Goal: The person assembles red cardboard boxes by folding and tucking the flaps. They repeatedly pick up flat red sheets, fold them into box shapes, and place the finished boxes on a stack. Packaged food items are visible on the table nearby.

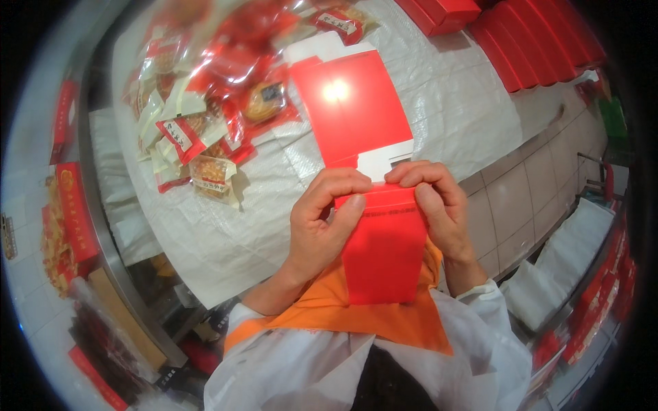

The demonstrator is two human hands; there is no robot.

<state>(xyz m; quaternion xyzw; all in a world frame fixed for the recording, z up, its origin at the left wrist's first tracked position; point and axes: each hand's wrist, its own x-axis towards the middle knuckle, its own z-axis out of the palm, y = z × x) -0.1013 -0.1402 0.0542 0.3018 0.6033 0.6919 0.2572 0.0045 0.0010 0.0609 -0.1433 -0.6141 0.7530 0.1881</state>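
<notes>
A red cardboard box (384, 257) is held upright in front of my orange apron. My left hand (321, 216) pinches its upper left edge, the thumb on the near face and the fingers bent over the top. On the upper right edge, my right hand (439, 205) has the same kind of grip. Just beyond lies a flattened red carton (353, 103) with white flaps, its surface glaring under a light. My fingers hide its near end, so I cannot tell whether it touches the held box.
Wrapped pastries (212, 175) in clear, red and cream packets pile up at the left of the white-covered table (267, 226). A row of red boxes (541, 44) stands at the far right. Left of the table is a red box (77, 212); white folded sheets (562, 264) lie right.
</notes>
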